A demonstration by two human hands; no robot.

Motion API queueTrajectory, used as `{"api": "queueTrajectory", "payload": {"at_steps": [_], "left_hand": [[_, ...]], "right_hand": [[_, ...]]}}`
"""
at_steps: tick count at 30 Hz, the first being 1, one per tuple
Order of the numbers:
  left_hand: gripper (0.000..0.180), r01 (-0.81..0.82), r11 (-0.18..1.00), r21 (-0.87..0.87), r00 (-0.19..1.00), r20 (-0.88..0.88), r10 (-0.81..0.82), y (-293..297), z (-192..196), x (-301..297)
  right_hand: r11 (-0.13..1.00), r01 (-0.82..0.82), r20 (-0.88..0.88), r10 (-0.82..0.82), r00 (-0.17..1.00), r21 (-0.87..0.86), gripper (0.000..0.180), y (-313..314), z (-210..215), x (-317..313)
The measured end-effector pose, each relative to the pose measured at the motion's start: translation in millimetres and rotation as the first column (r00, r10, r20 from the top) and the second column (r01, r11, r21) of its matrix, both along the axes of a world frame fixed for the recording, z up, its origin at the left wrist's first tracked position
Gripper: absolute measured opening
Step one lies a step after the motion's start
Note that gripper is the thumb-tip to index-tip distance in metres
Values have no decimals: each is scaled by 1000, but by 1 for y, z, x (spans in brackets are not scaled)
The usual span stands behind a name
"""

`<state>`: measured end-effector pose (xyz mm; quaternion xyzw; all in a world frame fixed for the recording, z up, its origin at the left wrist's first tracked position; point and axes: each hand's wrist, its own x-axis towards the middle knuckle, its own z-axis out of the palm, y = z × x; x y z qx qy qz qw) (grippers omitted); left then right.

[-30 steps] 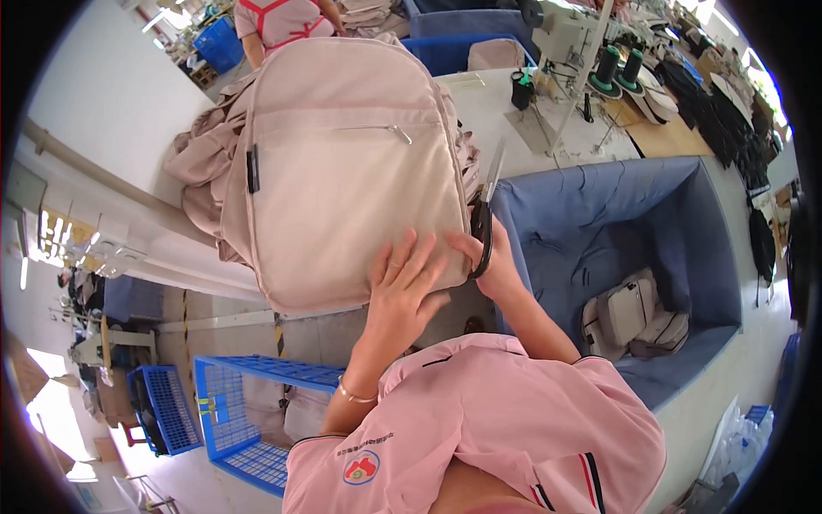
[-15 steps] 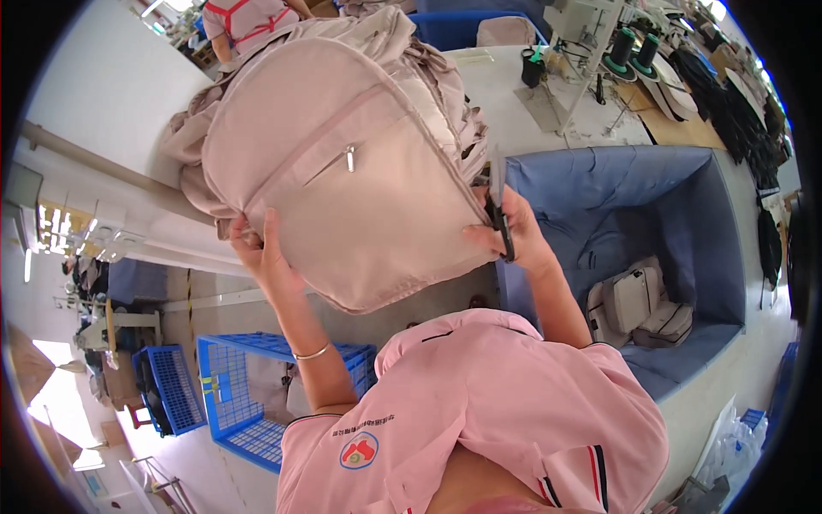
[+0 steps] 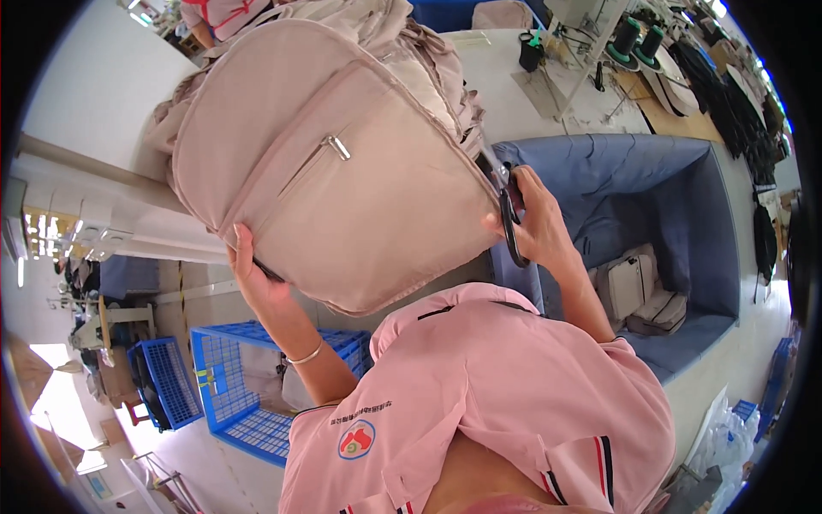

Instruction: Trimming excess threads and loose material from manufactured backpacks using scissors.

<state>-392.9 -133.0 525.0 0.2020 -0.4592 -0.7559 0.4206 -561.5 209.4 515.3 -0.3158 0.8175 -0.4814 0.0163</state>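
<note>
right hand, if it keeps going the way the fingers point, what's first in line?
The right hand, holding dark scissors, points up and left at the edge of the beige backpack. It is already at that edge, so the backpack comes first. Depth is unclear, so whether the blades touch the fabric cannot be told.

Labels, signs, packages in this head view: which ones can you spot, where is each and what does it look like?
Round badge: on the chest of the pink shirt, red and white with a blue ring.
Small sticker: on the wall of the blue crate at lower left, a little square, yellow and green.
Plastic bags: on the floor at lower right, clear and crumpled, contents too small to tell.
No screens show.
</note>
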Motion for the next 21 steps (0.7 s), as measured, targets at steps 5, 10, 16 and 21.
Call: {"api": "queueTrajectory", "payload": {"at_steps": [5, 10, 16, 21], "left_hand": [[52, 41, 997, 61, 999, -2, -41, -12, -13, 1], [54, 71, 991, 110, 997, 1, -71, -17, -19, 1], [51, 155, 971, 184, 988, -35, -151, -32, -32, 8], [49, 132, 964, 232, 991, -15, -132, -32, -29, 8]], "right_hand": [[968, 48, -134, -14, 991, 248, 68, 10, 15, 2], [948, 90, -221, -21, 975, 305, 70, -3, 31, -2], [959, 108, -277, -32, 960, 263, 65, -18, 40, 0], [957, 142, -280, -67, 958, 254, 66, -20, 36, 5]]}}
